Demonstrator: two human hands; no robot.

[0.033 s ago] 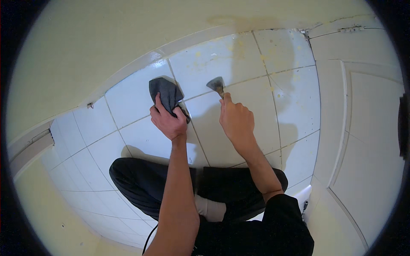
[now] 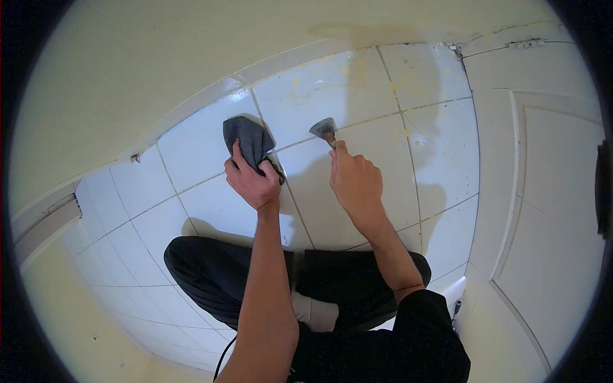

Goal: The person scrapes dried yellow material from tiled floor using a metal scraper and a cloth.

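My left hand [image 2: 251, 182] grips a bunched dark grey cloth [image 2: 248, 135] against the white tiled floor [image 2: 204, 159]. Its index finger lies along the cloth and the thumb presses the right side. To the right, my right hand [image 2: 357, 182] is closed around the handle of a scraper [image 2: 323, 129] with a flat, fan-shaped grey blade. The blade points away from me, over a tile near a grout line. Whether it touches the tile, I cannot tell. Most of the handle is hidden in my fist.
Yellowish spots [image 2: 350, 73] and specks mark the far right tiles. A cream wall [image 2: 191, 57] with a skirting edge runs along the far side. On the right stands a pale panelled door [image 2: 559, 159]. My crossed legs [image 2: 207, 271] in black trousers lie close to me.
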